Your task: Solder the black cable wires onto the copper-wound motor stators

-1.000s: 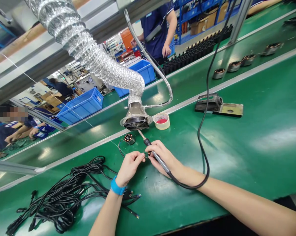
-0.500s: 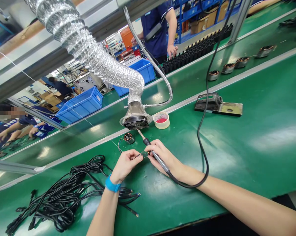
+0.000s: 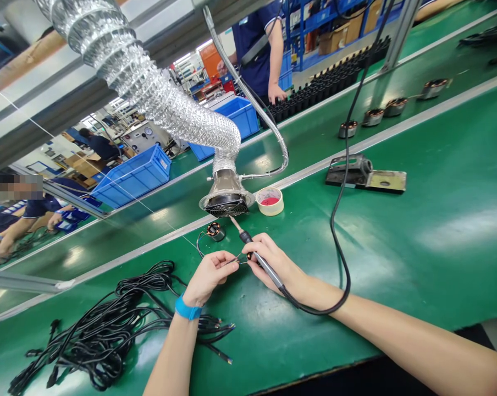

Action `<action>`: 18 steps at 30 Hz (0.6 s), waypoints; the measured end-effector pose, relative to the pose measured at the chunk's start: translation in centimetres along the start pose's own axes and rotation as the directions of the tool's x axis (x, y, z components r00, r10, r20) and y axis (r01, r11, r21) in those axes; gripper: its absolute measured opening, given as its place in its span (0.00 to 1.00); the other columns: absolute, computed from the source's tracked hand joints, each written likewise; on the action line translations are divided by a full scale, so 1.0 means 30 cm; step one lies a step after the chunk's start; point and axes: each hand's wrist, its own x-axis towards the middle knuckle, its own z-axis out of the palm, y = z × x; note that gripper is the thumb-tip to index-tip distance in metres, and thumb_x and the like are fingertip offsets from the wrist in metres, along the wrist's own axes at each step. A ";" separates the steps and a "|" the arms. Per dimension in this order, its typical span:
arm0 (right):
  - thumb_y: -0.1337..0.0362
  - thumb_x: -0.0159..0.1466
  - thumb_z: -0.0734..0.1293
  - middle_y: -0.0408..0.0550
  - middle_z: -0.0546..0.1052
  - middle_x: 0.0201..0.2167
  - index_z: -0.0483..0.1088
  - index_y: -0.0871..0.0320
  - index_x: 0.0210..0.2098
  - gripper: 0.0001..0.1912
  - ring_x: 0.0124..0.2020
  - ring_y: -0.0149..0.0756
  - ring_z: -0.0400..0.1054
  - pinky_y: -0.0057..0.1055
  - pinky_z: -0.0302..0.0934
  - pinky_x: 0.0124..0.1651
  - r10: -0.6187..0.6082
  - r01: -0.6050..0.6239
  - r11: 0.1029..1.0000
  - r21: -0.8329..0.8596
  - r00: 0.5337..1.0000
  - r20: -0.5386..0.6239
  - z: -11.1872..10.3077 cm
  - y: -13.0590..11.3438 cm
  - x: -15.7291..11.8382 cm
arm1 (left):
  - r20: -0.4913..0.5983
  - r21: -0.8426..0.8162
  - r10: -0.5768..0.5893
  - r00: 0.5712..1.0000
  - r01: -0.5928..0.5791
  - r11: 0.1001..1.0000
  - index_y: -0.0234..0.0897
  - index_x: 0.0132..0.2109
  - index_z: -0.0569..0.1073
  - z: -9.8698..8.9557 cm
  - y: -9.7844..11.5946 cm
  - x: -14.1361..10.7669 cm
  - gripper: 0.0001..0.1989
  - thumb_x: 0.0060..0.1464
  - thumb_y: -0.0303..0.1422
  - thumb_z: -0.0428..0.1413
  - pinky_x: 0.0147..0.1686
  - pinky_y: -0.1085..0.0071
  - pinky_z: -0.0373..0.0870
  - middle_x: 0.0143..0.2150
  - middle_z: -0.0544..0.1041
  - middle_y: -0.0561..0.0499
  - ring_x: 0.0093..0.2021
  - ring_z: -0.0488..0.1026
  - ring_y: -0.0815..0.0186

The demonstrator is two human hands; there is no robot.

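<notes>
We are holding the soldering iron (image 3: 270,271) in our curled right grip (image 3: 280,265), tip (image 3: 235,222) beyond it, probably keeping heat away; our left grip (image 3: 210,275) is pinching wire (image 3: 243,262) alongside.

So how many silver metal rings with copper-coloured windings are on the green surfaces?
5 in plain view: four silver metal rings form a loose row at upper right; one wired silver ring stands beyond the left hand. The right hand might hide another.
</notes>
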 end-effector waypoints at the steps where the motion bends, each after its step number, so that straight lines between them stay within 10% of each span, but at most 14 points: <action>1: 0.73 0.64 0.60 0.50 0.63 0.44 0.63 0.54 0.52 0.18 0.34 0.29 0.65 0.30 0.67 0.41 0.000 0.000 1.000 0.002 1.000 -0.001 -0.001 -0.001 0.001 | -0.008 0.007 0.006 1.000 -0.006 1.000 0.33 0.35 0.72 0.003 -0.001 0.001 0.19 0.46 0.43 0.68 0.20 0.76 0.40 0.23 0.59 0.61 0.20 0.47 0.78; 18: 0.74 0.63 0.59 0.49 0.63 0.44 0.64 0.54 0.50 0.17 0.34 0.29 0.65 0.30 0.68 0.40 0.021 -0.021 1.000 -0.003 1.000 -0.009 0.004 0.004 0.001 | -0.105 0.180 0.104 0.989 -0.084 0.980 0.33 0.29 0.76 0.044 -0.009 0.004 0.21 0.49 0.49 0.63 0.21 0.73 0.42 0.17 0.59 0.60 0.19 0.47 0.76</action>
